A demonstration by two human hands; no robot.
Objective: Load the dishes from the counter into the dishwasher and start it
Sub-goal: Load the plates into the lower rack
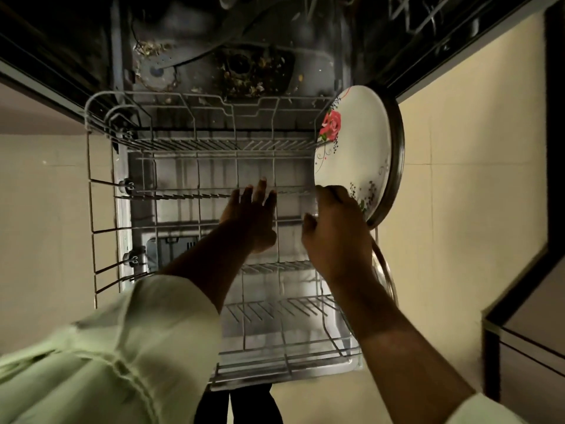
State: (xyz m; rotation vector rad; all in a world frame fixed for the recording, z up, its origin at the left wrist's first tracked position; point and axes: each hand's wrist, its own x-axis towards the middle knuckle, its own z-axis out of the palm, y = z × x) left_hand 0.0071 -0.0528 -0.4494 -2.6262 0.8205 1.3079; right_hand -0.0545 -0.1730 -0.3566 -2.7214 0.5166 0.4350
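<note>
The dishwasher's lower wire rack (91,209) is pulled out over the open door, with no dishes standing in its rows of tines. My right hand (336,231) grips the near edge of a white plate with a red rose print (357,142), held on edge over the rack's right side. Behind that plate a dark metal rim (399,154) shows, so a second plate is stacked with it. My left hand (250,215) hovers with fingers spread above the rack's middle, holding nothing. A curved glass or metal rim (385,270) shows below my right wrist.
The dishwasher tub (244,68) lies ahead, dark, with food debris around its filter. The upper rack (422,10) shows at the top right. Beige floor tiles (458,194) flank the rack on both sides. A dark cabinet (526,347) stands at the right.
</note>
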